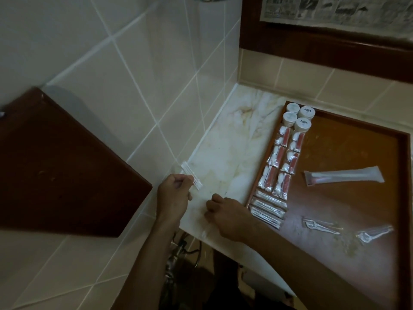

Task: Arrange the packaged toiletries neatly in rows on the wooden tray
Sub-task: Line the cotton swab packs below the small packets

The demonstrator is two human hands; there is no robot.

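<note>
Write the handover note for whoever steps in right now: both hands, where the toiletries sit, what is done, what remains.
Left hand: pinches a clear packet of cotton swabs above the marble counter, off the tray.
Right hand: fingers curled, on the counter beside the wooden tray; whether it holds anything cannot be told.
Done: along the tray's left edge, four round white caps, then two rows of red-and-white sachets, then flat packets.
Left: the toothbrush tube and two clear packets lie loose on the tray; line them up, and add the swab packet.
</note>
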